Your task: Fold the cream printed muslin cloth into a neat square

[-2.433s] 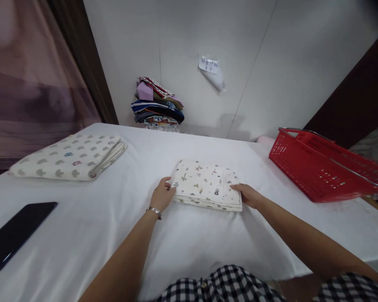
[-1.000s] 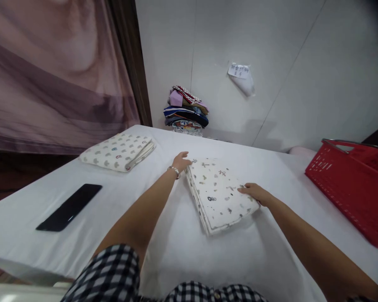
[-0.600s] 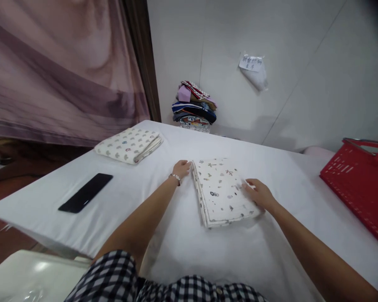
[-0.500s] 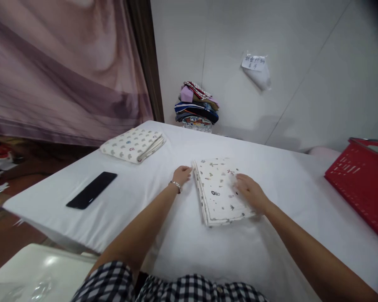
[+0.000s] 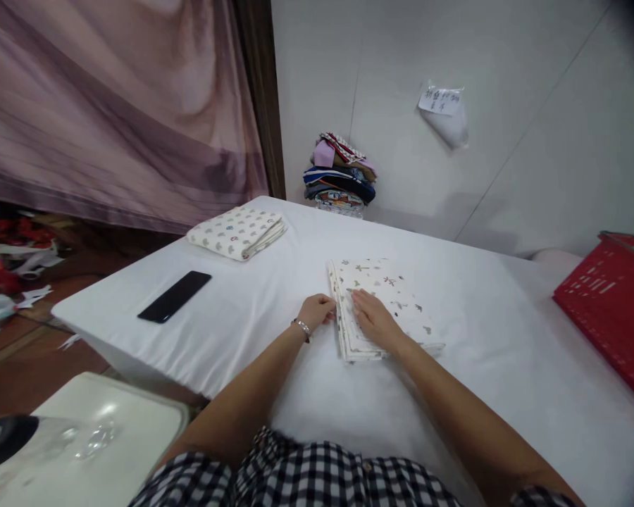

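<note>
A folded white cloth [image 5: 396, 299] printed with small plants and figures lies on the white-covered table [image 5: 486, 338] in front of me. My left hand [image 5: 317, 311], with a bracelet at the wrist, is at the cloth's left edge, its fingers closed on the layers there. Flat on top of the cloth, near that same edge, rests my right hand [image 5: 374, 318] with its fingers stretched out. A second folded cloth [image 5: 232, 232], cream with a grey print, lies toward the far left corner. Nearer to me on that side is a black phone [image 5: 174, 297].
At the right stands a red plastic basket [image 5: 607, 303]. Beyond the far edge is a stack of folded fabrics [image 5: 341, 176] by the wall. A white stool [image 5: 110, 436] with a clear bottle is at lower left. A curtain [image 5: 137, 105] hangs behind the table's left side.
My right hand has moved left across the cloth and now lies near its left edge. My left hand has slid down that edge toward me. The view has shifted slightly.
</note>
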Available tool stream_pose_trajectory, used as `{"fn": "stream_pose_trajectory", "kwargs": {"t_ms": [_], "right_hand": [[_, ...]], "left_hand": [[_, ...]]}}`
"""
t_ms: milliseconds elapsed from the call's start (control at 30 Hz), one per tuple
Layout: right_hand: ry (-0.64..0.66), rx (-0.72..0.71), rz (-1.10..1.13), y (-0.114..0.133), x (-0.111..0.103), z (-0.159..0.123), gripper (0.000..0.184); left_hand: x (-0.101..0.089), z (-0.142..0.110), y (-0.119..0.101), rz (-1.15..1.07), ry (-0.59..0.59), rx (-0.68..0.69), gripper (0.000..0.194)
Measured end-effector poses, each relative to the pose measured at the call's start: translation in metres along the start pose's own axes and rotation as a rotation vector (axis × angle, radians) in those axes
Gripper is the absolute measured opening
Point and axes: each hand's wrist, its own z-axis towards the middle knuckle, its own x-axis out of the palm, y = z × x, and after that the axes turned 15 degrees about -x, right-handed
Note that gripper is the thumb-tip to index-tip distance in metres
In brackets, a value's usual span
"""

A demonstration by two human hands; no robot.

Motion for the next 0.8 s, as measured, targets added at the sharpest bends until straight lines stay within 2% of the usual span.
{"fn": "stream_pose_trajectory", "kwargs": {"t_ms": [100, 233, 333, 467, 567, 700, 800], "right_hand": [[-0.122, 0.036, -0.019, 0.004, -0.005, -0.007, 0.035], [-0.157, 0.099, -0.029, 0.018, -0.007, -0.015, 0.023], [-0.080, 0.124, -0.017, 0.031, -0.009, -0.021, 0.020], [0.060, 0.081, -0.012, 0.045, -0.014, -0.029, 0.022], [0.138, 0.042, -0.026, 0.049, -0.018, -0.032, 0.030], [0.159, 0.016, -0.006, 0.049, -0.019, -0.033, 0.027], [0.154, -0.003, 0.043, 0.047, -0.019, -0.033, 0.021]], "left_hand": [[0.002, -0.007, 0.003, 0.022, 0.016, 0.057, 0.011], [0.005, -0.012, 0.005, 0.062, 0.032, 0.068, 0.014], [0.004, -0.012, 0.008, 0.079, 0.050, 0.071, 0.018], [0.000, -0.011, 0.012, 0.142, 0.112, 0.064, 0.025], [-0.001, -0.015, 0.013, 0.224, 0.174, 0.054, 0.030], [0.001, -0.020, 0.014, 0.224, 0.223, 0.042, 0.033], [0.004, -0.020, 0.015, 0.226, 0.215, 0.047, 0.034]]}}
